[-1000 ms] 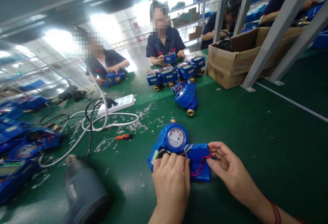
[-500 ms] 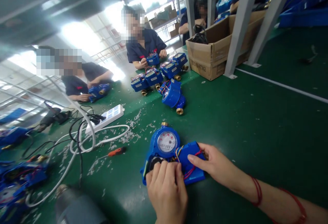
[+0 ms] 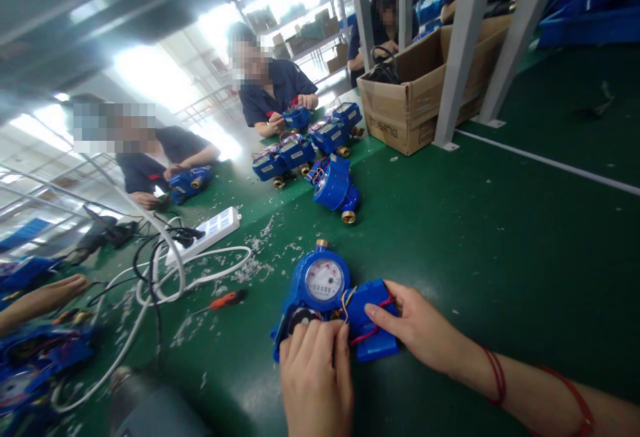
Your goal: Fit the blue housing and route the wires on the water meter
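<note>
A blue water meter (image 3: 300, 277) with a round counter dial (image 3: 325, 279) and a brass end lies on the green bench just in front of me. My left hand (image 3: 315, 373) has its fingers drawn together at the meter's opened lower housing. The fingers hide whatever is in their tips. My right hand (image 3: 417, 320) grips a blue plastic cover (image 3: 369, 305), thumb on top and fingers behind. Red wires (image 3: 367, 335) cross the cover, and yellow and white wires run between it and the meter.
An orange screwdriver (image 3: 226, 299) lies left, near plastic scraps, a white power strip (image 3: 213, 233) and looped cables. At lower left sits a dark power tool (image 3: 155, 400). Another blue meter (image 3: 336, 187) stands ahead, before a cardboard box (image 3: 405, 113). Co-workers handle meters across the bench.
My left hand has shifted slightly left and down at the housing. My right hand stays on the cover. Another person's arm has come in at the left edge over the meters there.
</note>
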Motion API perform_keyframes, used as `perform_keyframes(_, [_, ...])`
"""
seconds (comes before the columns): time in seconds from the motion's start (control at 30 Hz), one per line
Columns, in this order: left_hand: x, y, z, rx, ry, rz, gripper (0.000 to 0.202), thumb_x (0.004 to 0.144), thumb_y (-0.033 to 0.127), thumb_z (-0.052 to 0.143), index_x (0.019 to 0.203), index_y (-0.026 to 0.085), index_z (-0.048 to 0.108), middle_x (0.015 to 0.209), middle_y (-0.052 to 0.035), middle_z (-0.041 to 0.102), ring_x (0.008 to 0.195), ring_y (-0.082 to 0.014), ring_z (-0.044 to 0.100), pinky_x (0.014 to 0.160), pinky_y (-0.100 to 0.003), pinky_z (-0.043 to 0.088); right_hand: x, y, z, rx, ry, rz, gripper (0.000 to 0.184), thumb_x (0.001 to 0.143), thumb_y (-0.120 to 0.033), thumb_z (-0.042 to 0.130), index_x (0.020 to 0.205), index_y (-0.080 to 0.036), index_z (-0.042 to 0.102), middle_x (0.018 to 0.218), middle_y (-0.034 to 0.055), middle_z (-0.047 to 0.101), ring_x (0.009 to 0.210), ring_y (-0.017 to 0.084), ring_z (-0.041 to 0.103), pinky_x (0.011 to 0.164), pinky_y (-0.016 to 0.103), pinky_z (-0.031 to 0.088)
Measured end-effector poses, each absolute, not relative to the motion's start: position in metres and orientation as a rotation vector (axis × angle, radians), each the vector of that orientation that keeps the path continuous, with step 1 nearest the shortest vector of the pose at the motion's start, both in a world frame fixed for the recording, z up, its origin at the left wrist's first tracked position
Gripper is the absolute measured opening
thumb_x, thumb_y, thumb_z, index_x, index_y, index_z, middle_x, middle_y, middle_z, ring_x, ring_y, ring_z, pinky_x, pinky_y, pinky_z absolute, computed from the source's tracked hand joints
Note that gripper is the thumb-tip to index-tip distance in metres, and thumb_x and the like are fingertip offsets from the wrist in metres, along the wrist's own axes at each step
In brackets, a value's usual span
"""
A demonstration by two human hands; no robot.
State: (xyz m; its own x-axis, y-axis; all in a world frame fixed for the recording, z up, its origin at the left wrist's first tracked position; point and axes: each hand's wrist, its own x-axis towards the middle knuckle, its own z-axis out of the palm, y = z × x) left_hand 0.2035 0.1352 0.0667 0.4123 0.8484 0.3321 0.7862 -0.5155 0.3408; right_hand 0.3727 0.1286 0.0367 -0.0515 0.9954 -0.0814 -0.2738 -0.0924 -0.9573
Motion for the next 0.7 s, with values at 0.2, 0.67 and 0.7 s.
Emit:
perform_keyframes(0.2, [0.205,0.115,0.055,2.794,1.674,0.660,0.031,0.086,0.017,0.045,0.115,0.023,0.054,0.108,-0.0060,0.057,0.094,-0.0247,0.049,0.080,-0.040,0.032,0.370,0.129,0.038,-1.000,-0.934,1.409,0.018,0.088,-0.031,0.059,0.093,-0.014,0.055,0.087,0.0044,0.060,0.082,0.025,0.058,0.072,0.033,0.051])
perform_keyframes(0.67, [0.197,0.092,0.040,2.697,1.588,1.256,0.018,0.082,0.020,0.053,0.097,0.024,0.061,0.097,-0.0021,0.064,0.090,-0.0196,0.055,0.080,-0.036,0.035,0.374,0.123,0.046,-1.320,-1.215,1.153,0.022,0.087,-0.039,0.058,0.080,-0.018,0.058,0.073,0.0013,0.060,0.068,0.023,0.056,0.058,0.028,0.049])
perform_keyframes(0.7, [0.177,0.091,0.042,2.710,1.649,1.277,0.019,0.080,0.019,0.054,0.097,0.025,0.060,0.095,-0.0022,0.064,0.087,-0.0194,0.056,0.079,-0.035,0.037,0.375,0.123,0.047,-1.341,-1.227,1.149,0.023,0.086,-0.040,0.058,0.081,-0.018,0.059,0.073,0.0019,0.060,0.069,0.024,0.057,0.058,0.028,0.050])
